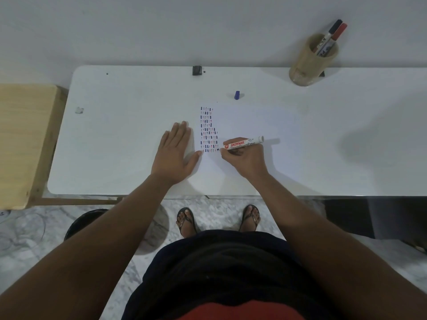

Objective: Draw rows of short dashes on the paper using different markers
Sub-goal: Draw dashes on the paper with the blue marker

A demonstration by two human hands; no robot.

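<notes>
A white sheet of paper (249, 125) lies on the white table (129, 139), with rows of short blue and red dashes (209, 130) down its left side. My right hand (245, 158) grips a white board marker (241, 144), its tip touching the paper just right of the lowest row. My left hand (175, 153) lies flat with fingers spread, its thumb on the paper's left edge. A blue marker cap (237, 95) sits on the table just beyond the paper.
A tan cylindrical pen holder (307, 65) at the table's back right holds a black-capped marker (332, 31) and a red-capped marker (339, 32). A small black clip (197, 70) sits on the far edge. A wooden stool (23, 139) stands to the left.
</notes>
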